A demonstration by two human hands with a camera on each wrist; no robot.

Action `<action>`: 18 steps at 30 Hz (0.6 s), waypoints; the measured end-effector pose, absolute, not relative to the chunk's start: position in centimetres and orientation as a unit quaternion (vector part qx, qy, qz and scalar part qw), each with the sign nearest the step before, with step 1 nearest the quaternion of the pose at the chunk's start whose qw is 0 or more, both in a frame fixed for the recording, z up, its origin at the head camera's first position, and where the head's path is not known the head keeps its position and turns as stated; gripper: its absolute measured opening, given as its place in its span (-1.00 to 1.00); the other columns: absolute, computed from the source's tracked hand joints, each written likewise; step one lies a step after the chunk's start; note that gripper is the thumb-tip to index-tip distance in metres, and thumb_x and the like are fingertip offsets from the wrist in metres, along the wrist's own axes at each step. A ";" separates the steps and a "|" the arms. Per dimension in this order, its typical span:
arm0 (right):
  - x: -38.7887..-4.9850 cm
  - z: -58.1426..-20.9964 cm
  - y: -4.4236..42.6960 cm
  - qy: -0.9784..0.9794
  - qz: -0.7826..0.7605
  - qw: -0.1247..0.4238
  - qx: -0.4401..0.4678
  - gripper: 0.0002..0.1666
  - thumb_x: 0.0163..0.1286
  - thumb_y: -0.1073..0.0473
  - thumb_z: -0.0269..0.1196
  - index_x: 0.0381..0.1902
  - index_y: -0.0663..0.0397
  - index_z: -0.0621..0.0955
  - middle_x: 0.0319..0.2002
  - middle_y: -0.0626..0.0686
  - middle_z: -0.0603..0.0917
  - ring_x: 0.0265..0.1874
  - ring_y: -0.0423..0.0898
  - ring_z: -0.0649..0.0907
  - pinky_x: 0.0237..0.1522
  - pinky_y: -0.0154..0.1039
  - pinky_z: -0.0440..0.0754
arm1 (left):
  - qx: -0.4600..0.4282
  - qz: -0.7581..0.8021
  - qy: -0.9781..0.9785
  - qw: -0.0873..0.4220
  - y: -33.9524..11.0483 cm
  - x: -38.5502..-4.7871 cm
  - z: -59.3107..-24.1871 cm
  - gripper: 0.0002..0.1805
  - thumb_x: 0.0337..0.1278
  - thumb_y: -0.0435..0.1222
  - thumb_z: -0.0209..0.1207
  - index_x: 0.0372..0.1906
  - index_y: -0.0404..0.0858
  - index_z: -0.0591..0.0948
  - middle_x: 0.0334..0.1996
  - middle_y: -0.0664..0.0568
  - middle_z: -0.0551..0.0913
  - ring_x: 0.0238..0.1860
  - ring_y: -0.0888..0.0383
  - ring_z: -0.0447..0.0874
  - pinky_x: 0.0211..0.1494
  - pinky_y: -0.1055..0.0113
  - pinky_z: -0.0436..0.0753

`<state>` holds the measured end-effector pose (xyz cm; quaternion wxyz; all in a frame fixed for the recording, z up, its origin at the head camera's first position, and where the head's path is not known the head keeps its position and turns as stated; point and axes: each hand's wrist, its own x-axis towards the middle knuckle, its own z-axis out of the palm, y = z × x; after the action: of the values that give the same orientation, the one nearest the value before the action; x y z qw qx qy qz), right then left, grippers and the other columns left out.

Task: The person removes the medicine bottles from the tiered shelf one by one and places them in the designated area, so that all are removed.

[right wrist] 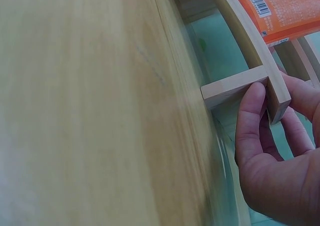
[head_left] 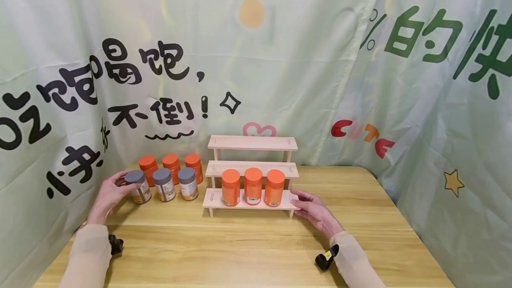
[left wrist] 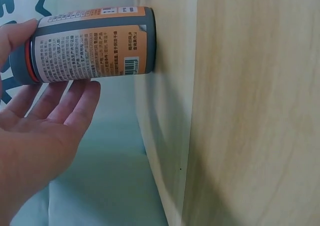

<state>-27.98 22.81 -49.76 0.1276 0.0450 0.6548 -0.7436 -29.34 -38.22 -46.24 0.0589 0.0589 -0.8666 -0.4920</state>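
Observation:
At the left, my left hand has its thumb and fingers round a grey-lidded jar at the end of the front row; in the left wrist view the hand grips this jar near its lid. My right hand holds the right end of the lowest step of a pale wooden three-tier stand. Seen from the right wrist, the fingers of that hand pinch the step's end beside a short leg. Orange jars stand on the lowest step.
Two more grey-lidded jars stand right of the held one, with three orange-lidded jars behind them. The upper two steps hold nothing. A printed curtain hangs behind the wooden table.

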 end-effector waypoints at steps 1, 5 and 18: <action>-28.0 -49.8 22.8 0.654 -0.744 0.128 0.045 -0.33 0.31 0.30 0.31 0.36 0.20 0.41 -0.04 0.03 0.63 -0.28 -0.15 0.69 -0.25 -0.32 0.69 | 0.057 -0.493 -0.866 0.059 -38.3 -29.3 -46.3 -0.04 0.16 -0.09 0.34 0.50 -0.40 0.10 0.37 -0.47 0.25 0.28 -0.23 0.33 -0.08 0.57 0.45; -28.0 -49.8 22.8 0.652 -0.746 0.128 0.045 -0.34 0.31 0.31 0.30 0.36 0.20 0.42 -0.06 0.02 0.64 -0.28 -0.14 0.69 -0.25 -0.31 0.69 | 0.051 -0.494 -0.866 0.058 -38.4 -29.4 -46.3 -0.03 0.15 -0.09 0.34 0.50 -0.41 0.09 0.37 -0.48 0.25 0.29 -0.25 0.32 -0.14 0.65 0.42; -28.0 -49.8 22.9 0.653 -0.746 0.126 0.036 -0.33 0.32 0.29 0.31 0.37 0.23 0.40 -0.08 0.01 0.64 -0.27 -0.16 0.69 -0.25 -0.33 0.68 | 0.049 -0.496 -0.865 0.054 -38.0 -29.3 -46.1 0.01 0.17 -0.04 0.32 0.52 -0.38 0.04 0.40 -0.50 0.19 0.33 -0.32 0.25 0.29 -0.07 0.44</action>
<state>-27.96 22.87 -49.85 0.1261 0.0364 0.6533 -0.7456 -29.27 -37.96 -46.06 0.0542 0.0487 -0.8654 -0.4957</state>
